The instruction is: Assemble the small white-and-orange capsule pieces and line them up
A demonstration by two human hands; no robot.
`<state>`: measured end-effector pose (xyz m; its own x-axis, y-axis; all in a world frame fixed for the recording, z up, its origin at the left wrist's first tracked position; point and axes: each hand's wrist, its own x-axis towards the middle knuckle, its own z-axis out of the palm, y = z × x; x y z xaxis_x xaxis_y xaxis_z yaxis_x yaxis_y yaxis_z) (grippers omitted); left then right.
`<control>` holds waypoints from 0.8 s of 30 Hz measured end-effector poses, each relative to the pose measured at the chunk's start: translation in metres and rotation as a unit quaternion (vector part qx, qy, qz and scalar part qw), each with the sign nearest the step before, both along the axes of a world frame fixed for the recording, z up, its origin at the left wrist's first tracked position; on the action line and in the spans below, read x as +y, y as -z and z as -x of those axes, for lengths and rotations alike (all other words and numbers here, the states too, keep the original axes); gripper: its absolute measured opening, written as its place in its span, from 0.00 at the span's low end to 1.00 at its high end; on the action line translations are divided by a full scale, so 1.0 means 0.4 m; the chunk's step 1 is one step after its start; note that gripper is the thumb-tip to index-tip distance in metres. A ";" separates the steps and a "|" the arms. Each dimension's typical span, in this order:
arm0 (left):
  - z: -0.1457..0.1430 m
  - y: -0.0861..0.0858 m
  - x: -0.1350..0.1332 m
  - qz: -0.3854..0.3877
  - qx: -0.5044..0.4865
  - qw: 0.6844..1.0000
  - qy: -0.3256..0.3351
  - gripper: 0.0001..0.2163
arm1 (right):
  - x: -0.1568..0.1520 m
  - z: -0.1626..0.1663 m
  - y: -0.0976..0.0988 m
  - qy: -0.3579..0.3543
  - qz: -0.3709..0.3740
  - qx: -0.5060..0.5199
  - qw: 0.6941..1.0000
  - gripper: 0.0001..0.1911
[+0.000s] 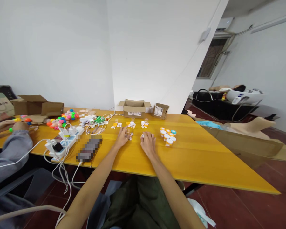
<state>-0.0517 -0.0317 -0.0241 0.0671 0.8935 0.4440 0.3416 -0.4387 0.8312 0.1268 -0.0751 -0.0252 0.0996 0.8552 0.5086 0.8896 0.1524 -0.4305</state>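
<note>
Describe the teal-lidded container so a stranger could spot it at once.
On the long yellow-brown table, look just to the right of the person's right hand, where a group of small lidded containers stands. The teal-lidded container is on that group's right side, toward the wall. Its blue-green rim sets it apart: its neighbours show orange.

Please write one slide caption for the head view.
Over a yellow table: left hand at a clear cup, right hand between it and lidded containers.
</note>
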 end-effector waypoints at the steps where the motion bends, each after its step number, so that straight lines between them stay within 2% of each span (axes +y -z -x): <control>1: 0.000 0.001 0.001 0.000 -0.004 1.000 0.001 0.26 | -0.001 0.000 -0.002 0.004 0.022 -0.005 1.000 0.15; 4: 0.001 0.003 0.002 0.002 -0.006 1.000 -0.001 0.25 | -0.005 0.001 -0.010 -0.017 0.050 -0.021 0.998 0.15; 9: 0.003 0.005 0.001 -0.010 0.038 0.999 -0.014 0.23 | 0.001 0.002 -0.009 -0.088 0.040 -0.021 0.995 0.17; 13: 0.002 0.002 -0.003 -0.072 0.098 0.991 -0.047 0.21 | 0.007 0.003 0.001 -0.139 0.030 -0.006 0.990 0.19; 18: -0.005 -0.014 -0.023 -0.150 0.179 0.970 -0.073 0.19 | 0.013 0.005 0.006 -0.157 0.036 0.023 0.987 0.20; 24: -0.022 -0.036 -0.069 -0.172 0.278 0.945 -0.017 0.13 | 0.016 0.004 0.008 -0.182 0.036 0.074 0.980 0.19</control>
<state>-0.0428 -0.0591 -0.0098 0.3492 0.7082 0.6136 0.7018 -0.6316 0.3295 0.1253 -0.0689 -0.0285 -0.1515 0.8805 0.4492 0.7087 0.4135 -0.5716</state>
